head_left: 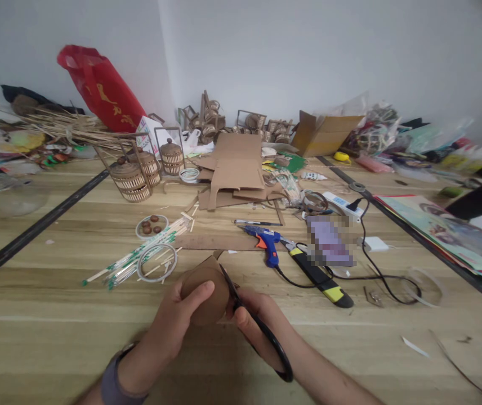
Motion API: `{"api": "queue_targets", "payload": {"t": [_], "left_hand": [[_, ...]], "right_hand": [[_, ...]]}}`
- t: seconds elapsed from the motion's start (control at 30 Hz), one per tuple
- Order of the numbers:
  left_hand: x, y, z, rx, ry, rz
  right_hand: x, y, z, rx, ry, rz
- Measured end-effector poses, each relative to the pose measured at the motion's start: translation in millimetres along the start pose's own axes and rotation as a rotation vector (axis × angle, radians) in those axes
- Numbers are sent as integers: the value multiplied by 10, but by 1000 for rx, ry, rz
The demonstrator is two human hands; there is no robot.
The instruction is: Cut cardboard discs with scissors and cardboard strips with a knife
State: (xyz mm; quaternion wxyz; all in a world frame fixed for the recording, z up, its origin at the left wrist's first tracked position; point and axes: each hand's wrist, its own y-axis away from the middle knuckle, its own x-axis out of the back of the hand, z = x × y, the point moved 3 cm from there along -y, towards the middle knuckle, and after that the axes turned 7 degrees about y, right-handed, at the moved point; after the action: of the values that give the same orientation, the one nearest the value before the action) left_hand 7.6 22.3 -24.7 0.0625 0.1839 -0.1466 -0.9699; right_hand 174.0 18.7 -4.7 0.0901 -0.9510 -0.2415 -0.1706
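Note:
My left hand [186, 309] grips a piece of brown cardboard [207, 298] with a rounded outline, the thumb lying flat across its face. In my right hand [262, 320] is a pair of black-handled scissors [277, 343]. Their blades lie at the right edge of the cardboard, and a thin strip curls up at its top. My right fingers are partly hidden behind the scissors. Just beyond my hands lie a roll-like white ring [157, 262] over several thin sticks [118, 267] and a blue glue gun [269, 246].
A black and yellow cutter [321, 278] lies right of the glue gun, near its black cable [382, 275]. Cardboard sheets [236, 171] are stacked mid-table. Small lidded baskets [131, 180] stand at left. A power strip [342, 205] and an open box [327, 134] are farther back.

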Motion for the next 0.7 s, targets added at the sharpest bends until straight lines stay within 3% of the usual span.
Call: {"api": "queue_targets", "payload": {"t": [0.7], "left_hand": [[11, 2, 36, 43, -5, 0]], "right_hand": [[0, 2, -24, 8, -20, 4]]}}
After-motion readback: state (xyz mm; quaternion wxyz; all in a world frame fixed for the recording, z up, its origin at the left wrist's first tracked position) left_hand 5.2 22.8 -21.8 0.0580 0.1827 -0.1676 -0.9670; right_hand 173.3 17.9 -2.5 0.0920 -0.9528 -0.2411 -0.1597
